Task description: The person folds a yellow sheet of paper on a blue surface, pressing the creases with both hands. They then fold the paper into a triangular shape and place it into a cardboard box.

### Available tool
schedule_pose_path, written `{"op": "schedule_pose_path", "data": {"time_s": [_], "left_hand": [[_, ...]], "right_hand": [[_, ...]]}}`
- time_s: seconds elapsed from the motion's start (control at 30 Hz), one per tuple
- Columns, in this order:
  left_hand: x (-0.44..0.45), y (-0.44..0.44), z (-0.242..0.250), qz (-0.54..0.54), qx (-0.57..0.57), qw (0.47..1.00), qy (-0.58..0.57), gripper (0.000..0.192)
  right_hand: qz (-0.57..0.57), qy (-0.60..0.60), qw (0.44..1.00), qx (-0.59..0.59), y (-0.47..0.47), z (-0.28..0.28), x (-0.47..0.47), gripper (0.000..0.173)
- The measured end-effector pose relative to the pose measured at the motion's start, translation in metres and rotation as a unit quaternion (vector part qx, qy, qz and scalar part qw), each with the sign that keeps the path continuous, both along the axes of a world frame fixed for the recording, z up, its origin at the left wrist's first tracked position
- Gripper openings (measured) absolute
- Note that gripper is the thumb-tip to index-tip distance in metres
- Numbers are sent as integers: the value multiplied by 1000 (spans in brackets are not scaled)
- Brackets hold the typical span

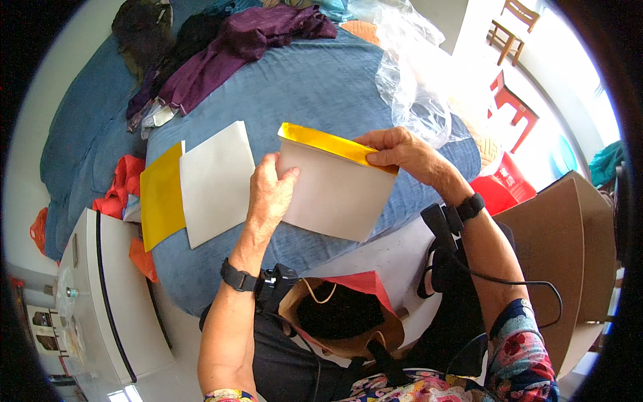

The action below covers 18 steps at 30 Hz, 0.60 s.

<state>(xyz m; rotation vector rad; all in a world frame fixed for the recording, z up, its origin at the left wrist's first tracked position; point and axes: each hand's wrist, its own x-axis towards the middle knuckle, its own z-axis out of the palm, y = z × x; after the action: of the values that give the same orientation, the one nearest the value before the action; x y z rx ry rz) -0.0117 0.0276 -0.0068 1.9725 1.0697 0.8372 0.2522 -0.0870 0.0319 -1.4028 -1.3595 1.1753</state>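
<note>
Between my hands is a sheet of paper (336, 196), pale on the side facing me, with a shiny gold strip (321, 145) folded over along its far edge. My left hand (271, 193) grips the sheet's left side, thumb on top. My right hand (402, 153) pinches the gold strip near its right end between thumb and fingers. To the left lies a stack of pale sheets (218, 186) on the blue bedspread (321, 75). It partly covers a gold sheet (163, 201) lying farther left.
Purple clothing (241, 50) and a clear plastic bag (417, 85) lie on the bed's far side. A paper bag with a red rim (374, 284) stands open between my legs. A cardboard box (547, 241) is at right, a white cabinet (120, 286) at left.
</note>
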Motion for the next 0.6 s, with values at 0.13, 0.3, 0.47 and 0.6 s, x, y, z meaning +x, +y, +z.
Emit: {"op": "schedule_pose_path", "data": {"time_s": [0.13, 0.3, 0.47, 0.6], "left_hand": [[-4, -2, 5, -28, -181, 976, -119, 25], [-11, -11, 18, -34, -213, 972, -98, 8], [-11, -16, 7, 27, -272, 947, -169, 8], [-11, -13, -14, 78, -288, 934, -198, 7]], "right_hand": [[-17, 17, 1000, -7, 3, -2, 7, 39], [-54, -17, 998, 5, 8, -11, 17, 38], [-136, -41, 988, 63, 12, -26, 15, 38], [-223, -230, 936, 143, 14, -30, 5, 39]]}}
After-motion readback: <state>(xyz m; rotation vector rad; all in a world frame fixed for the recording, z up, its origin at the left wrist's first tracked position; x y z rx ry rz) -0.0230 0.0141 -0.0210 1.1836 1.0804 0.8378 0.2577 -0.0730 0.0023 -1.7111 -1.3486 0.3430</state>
